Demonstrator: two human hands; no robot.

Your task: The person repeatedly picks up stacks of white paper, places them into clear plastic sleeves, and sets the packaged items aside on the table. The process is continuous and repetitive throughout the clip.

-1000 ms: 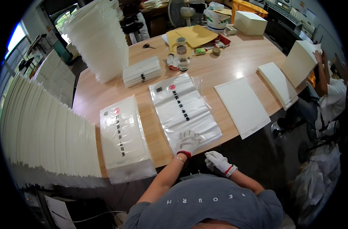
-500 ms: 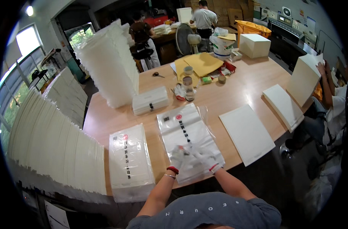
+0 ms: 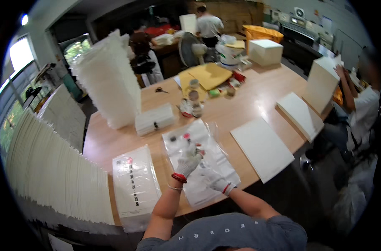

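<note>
A stack of clear plastic bags (image 3: 217,155) with dark printing and a red round mark lies before me, over white sheets. My left hand (image 3: 189,161), in a white glove with bare fingertips, is over the middle of the stack, its fingers slightly bent and apart, nothing visible in them. Nearer the front edge, my right hand (image 3: 216,182), gloved too, lies on the plastic with fingers stretched out; they are somewhat blurred. To the left lies another stack of white sheets in printed clear plastic (image 3: 146,180). A white sheet stack (image 3: 262,148) lies to the right.
Tall stacks of rough-edged white paper (image 3: 109,79) stand at the left. Scissors (image 3: 161,90), a banded white bundle (image 3: 155,120), jars (image 3: 194,97) and yellow envelopes (image 3: 207,77) occupy the table's far part. A co-worker (image 3: 360,100) handles white sheets (image 3: 322,85) at the right.
My left hand has moved forward up the bag, away from my right hand, and now covers part of the printing. My right hand stays low on the plastic. The view has shifted slightly.
</note>
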